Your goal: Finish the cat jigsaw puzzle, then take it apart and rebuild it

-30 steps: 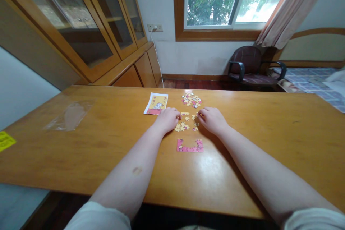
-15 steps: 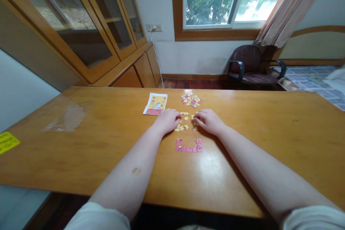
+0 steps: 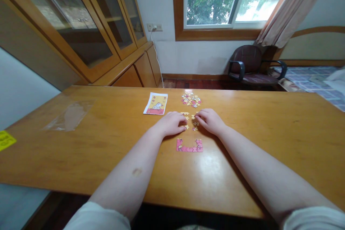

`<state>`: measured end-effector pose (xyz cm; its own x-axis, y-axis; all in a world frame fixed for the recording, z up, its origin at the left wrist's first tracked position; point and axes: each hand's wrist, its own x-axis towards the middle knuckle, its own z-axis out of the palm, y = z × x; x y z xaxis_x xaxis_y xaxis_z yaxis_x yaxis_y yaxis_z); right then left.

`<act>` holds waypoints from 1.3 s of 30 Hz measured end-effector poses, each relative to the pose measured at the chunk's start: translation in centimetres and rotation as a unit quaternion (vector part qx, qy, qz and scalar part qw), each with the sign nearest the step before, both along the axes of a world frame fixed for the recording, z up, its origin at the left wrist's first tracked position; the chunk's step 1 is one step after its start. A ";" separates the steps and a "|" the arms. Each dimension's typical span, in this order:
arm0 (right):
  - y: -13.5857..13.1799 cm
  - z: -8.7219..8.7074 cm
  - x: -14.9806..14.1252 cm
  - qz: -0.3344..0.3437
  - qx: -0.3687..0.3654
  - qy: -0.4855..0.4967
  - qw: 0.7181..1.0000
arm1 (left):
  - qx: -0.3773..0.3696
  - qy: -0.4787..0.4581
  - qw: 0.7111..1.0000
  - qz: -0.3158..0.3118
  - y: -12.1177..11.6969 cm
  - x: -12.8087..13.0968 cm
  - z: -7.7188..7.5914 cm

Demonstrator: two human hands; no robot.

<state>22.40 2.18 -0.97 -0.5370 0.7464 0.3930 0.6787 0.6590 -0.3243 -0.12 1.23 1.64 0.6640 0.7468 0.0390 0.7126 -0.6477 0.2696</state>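
My left hand (image 3: 172, 123) lies knuckles up on the wooden table (image 3: 107, 143), fingers curled over a small group of yellow puzzle pieces (image 3: 186, 126). My right hand (image 3: 210, 120) rests just to its right, fingertips pinched at loose pieces (image 3: 194, 116) between the two hands. What each hand grips is hidden by the fingers. Nearer to me lies a joined pink strip of puzzle (image 3: 189, 145). Beyond the hands sits a loose pile of pieces (image 3: 191, 100).
A picture card (image 3: 156, 103) lies left of the pile. A clear plastic bag (image 3: 68, 115) and a yellow note (image 3: 5, 140) lie at the far left. A glass-fronted cabinet (image 3: 88, 25) stands left; a dark armchair (image 3: 250, 66) stands under the window.
My left hand has slid right and toward me over the yellow pieces, covering most of them. My right hand has shifted slightly left; the two hands are closer together.
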 end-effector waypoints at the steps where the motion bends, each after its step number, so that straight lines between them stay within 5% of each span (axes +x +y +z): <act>1: 0.0 0.0 0.0 -0.005 -0.002 0.001 1.000 | -0.008 0.003 1.000 0.000 -0.1 0.1 0.1; 12: 0.3 -0.4 0.6 -0.060 0.005 0.043 0.997 | -0.074 -0.001 0.993 0.088 0.7 -1.4 0.0; 19: 0.5 -0.3 0.3 -0.043 -0.003 -0.008 0.999 | 0.040 -0.009 0.996 0.076 0.2 -0.5 -0.4; 39: 0.2 -0.4 0.1 -0.052 -0.026 -0.058 0.997 | 0.072 0.034 0.980 0.185 0.9 -0.5 -0.5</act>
